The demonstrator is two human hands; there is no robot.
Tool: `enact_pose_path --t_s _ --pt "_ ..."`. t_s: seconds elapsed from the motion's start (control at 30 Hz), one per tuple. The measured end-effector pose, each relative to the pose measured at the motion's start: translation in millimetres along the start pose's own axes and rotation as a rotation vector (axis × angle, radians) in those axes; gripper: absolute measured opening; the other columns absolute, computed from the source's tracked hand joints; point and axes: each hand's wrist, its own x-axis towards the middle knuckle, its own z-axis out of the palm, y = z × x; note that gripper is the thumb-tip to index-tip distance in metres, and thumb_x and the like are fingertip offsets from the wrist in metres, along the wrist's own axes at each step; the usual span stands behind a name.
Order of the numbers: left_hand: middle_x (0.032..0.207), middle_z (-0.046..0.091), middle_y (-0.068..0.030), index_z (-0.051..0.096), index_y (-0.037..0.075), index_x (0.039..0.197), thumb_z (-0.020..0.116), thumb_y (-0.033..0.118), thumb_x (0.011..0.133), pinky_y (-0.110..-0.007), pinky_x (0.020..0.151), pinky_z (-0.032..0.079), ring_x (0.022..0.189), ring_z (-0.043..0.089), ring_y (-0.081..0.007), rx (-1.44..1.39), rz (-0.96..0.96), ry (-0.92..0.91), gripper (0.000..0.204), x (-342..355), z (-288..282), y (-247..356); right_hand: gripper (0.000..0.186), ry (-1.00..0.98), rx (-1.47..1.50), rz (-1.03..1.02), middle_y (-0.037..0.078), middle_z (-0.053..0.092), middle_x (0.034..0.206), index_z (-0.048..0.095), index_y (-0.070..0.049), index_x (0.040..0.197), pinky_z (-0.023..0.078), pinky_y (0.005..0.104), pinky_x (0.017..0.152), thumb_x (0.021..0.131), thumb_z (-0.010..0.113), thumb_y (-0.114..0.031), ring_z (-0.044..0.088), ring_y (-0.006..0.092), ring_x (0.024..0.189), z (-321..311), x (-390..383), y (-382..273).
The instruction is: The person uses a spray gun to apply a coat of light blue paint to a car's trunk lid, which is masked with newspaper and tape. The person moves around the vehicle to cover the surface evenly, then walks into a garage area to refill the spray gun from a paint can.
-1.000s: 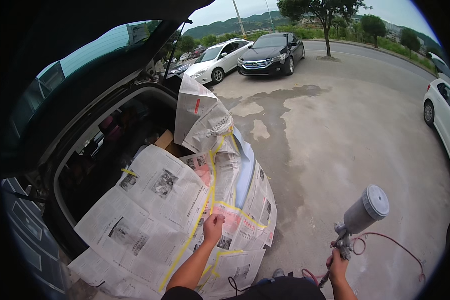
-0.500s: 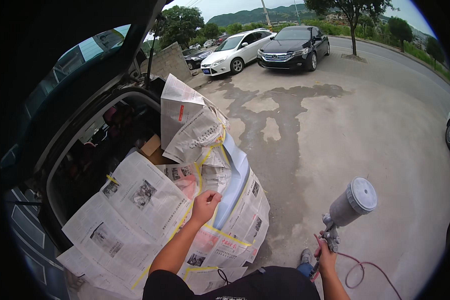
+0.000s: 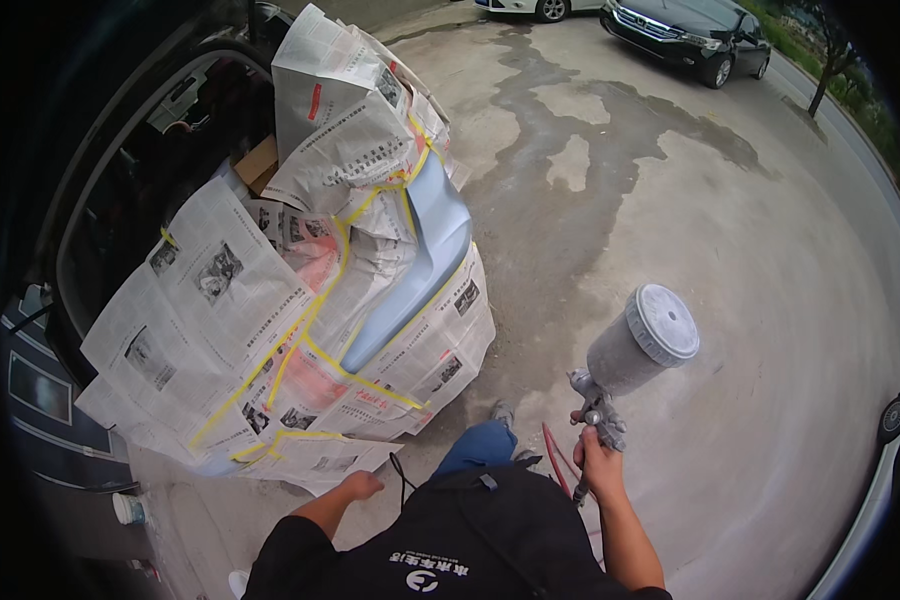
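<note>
My right hand [image 3: 600,466] grips the handle of a spray gun [image 3: 598,408], a metal gun with a grey lidded cup [image 3: 642,340] tilted on top. A red hose [image 3: 558,458] runs beside the handle. My left hand [image 3: 362,485] hangs low near the newspaper's lower edge, its fingers curled together with nothing visible in them. Ahead to the left, a car's rear corner is covered in newspaper [image 3: 205,310] edged with yellow masking tape [image 3: 315,318]. Between the sheets a bare pale blue-grey body panel [image 3: 410,290] shows. The gun is apart from the panel.
The car's open rear holds a cardboard box [image 3: 257,165]. A black car [image 3: 685,35] and a white car [image 3: 530,6] stand at the far side, with another white car [image 3: 875,470] at the right edge. A white bucket [image 3: 128,508] sits at lower left on the concrete.
My left hand has drawn back from the panel toward my body. My view has tilted down and turned. The spray gun stays in my right hand, now nearer the middle of the view.
</note>
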Motion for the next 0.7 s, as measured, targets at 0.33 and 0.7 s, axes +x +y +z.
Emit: enact_pose_path --t_s 0.33,0.7 --pt "0.089 0.071 -0.0166 0.072 0.005 0.09 0.066 0.038 0.082 -0.041 0.078 0.052 0.085 0.068 -0.033 -0.515 -0.023 0.269 0.035 136.4 -11.6 125.0 0.027 -0.277 -0.211 0.083 -0.003 0.052 0.068 0.061 0.002 0.118 0.037 0.0236 0.05 0.099 0.054 -0.017 0.046 0.0047 0.054 12.7 191.4 -66.0" --pt "0.088 0.071 -0.0094 0.069 0.003 0.101 0.067 0.029 0.09 -0.032 0.075 0.052 0.081 0.068 -0.0188 -0.797 0.236 0.439 0.029 206.2 -193.8 375.0 0.028 -0.501 -0.299 0.056 -0.002 0.052 0.067 0.06 0.002 0.121 0.036 0.0245 0.053 0.098 0.051 -0.013 0.045 0.0062 0.056 42.4 355.0 -126.9"
